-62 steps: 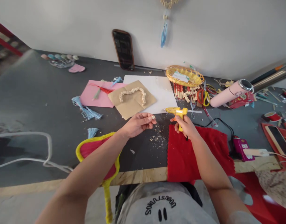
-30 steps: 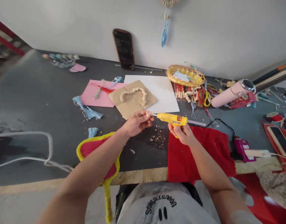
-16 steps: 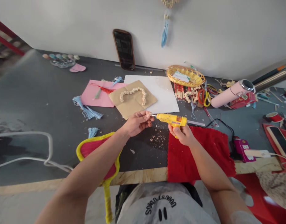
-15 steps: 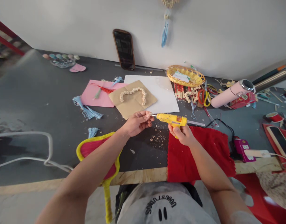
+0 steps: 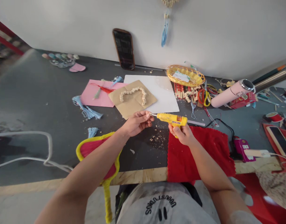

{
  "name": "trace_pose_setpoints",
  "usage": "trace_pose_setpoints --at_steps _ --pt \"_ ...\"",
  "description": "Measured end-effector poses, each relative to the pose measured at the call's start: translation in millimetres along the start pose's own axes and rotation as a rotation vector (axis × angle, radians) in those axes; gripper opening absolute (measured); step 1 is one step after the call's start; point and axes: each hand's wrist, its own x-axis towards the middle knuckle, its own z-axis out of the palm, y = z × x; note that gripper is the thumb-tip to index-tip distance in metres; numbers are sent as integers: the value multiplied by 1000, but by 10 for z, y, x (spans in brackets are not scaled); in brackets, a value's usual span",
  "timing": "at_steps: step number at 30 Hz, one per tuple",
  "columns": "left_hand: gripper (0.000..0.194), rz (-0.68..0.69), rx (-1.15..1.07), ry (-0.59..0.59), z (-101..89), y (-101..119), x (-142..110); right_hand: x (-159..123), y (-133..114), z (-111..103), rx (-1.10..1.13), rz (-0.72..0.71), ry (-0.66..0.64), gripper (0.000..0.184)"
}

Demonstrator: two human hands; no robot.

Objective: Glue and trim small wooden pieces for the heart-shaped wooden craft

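Note:
My right hand (image 5: 181, 134) grips a yellow glue gun (image 5: 171, 119) above the dark table, its nozzle pointing left. The nozzle tip meets the fingertips of my left hand (image 5: 137, 123), which pinch a small pale bead too small to see clearly now. Just beyond my hands lies a brown paper sheet (image 5: 132, 99) with an arch of pale beads (image 5: 133, 92) on it. A red felt cloth (image 5: 199, 152) lies under my right wrist.
A white sheet (image 5: 157, 93), pink paper (image 5: 96, 93), blue tassels (image 5: 85, 110), a yellow wicker basket (image 5: 185, 75), scissors (image 5: 203, 96), a pink roll (image 5: 231, 92) and a phone against the wall (image 5: 123, 49) crowd the table. A red and yellow shape (image 5: 98, 155) hangs over the near edge.
The glue gun has swung from upright to level and moved left until its nozzle reached my left fingertips. Over the last second both hands have stayed still.

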Motion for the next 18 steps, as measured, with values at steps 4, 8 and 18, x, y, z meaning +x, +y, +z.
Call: trace_pose_setpoints --at_steps 4,8,18 --pt "23 7 -8 6 1 0 2 0 14 -3 -1 5 -6 42" --pt "21 8 -10 12 -1 -1 6 -5 14 -6 -12 25 -2 42" --pt "21 13 -18 19 -4 -7 15 -2 7 -1 12 17 -28 43"
